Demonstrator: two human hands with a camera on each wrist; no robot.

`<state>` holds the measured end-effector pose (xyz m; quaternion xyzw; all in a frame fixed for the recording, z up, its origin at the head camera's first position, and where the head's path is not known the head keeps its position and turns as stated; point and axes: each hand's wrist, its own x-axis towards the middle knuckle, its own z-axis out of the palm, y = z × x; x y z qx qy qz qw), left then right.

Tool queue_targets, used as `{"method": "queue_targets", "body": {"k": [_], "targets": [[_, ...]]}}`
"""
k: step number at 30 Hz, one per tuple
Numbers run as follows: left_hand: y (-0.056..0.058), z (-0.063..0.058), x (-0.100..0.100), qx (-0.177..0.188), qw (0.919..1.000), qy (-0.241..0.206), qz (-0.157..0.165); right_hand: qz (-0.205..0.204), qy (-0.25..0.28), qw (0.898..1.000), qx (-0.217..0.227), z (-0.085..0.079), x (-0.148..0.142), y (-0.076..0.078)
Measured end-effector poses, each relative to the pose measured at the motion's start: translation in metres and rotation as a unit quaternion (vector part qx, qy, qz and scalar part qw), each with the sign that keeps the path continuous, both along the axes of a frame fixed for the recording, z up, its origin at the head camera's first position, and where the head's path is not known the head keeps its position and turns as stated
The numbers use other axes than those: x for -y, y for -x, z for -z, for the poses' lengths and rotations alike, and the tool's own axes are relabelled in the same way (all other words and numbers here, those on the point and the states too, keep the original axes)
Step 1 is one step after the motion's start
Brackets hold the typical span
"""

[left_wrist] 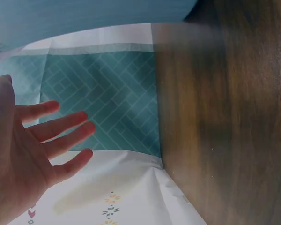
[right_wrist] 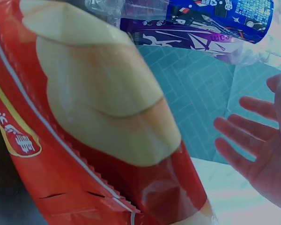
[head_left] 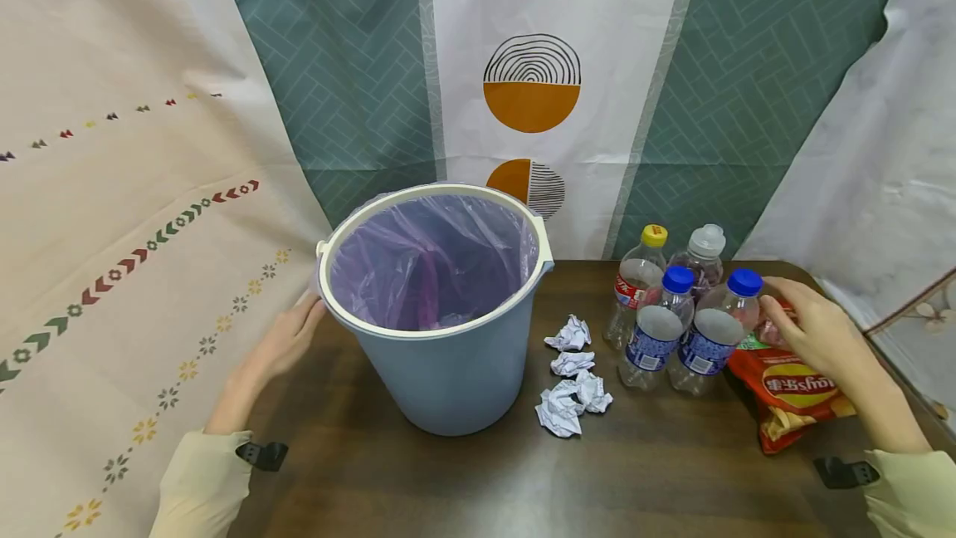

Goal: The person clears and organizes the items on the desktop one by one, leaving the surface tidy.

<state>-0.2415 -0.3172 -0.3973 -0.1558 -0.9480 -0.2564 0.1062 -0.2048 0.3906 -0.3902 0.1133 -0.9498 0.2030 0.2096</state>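
A blue-grey bin (head_left: 463,380) with a cream rim and a translucent purple liner (head_left: 388,264) stands left of centre. My left hand (head_left: 287,339) is beside the bin's left side, fingers extended and nothing in them; the left wrist view shows the palm (left_wrist: 23,164) below the bin's wall. At the right, my right hand (head_left: 817,335) hovers over a red crisp bag (head_left: 792,388), close to a blue-capped bottle (head_left: 705,347). Its fingers look loosely spread and hold nothing in the right wrist view, where the crisp bag (right_wrist: 98,93) fills the left half.
Another blue-capped bottle (head_left: 650,343), a yellow-capped bottle (head_left: 633,276) and a white-capped bottle (head_left: 702,260) cluster together. Several crumpled paper balls (head_left: 556,409) lie between bin and bottles. Patterned cloth (head_left: 366,65) hangs behind the brown table (head_left: 448,488).
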Motion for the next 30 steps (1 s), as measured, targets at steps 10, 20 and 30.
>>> {"method": "queue_targets", "body": {"k": [10, 20, 30], "targets": [[-0.006, -0.01, -0.005, -0.005, 0.9977, -0.067, -0.013, 0.046, 0.041, 0.992, -0.108, -0.012, 0.01, -0.005], [-0.009, -0.024, -0.019, -0.053, 0.9825, -0.165, -0.068, 0.065, 0.071, 0.966, -0.24, -0.021, 0.023, -0.008], [-0.01, -0.034, -0.03, -0.052, 0.9082, -0.415, 0.021, 0.009, 0.172, 0.915, -0.364, -0.026, 0.042, -0.008]]}}
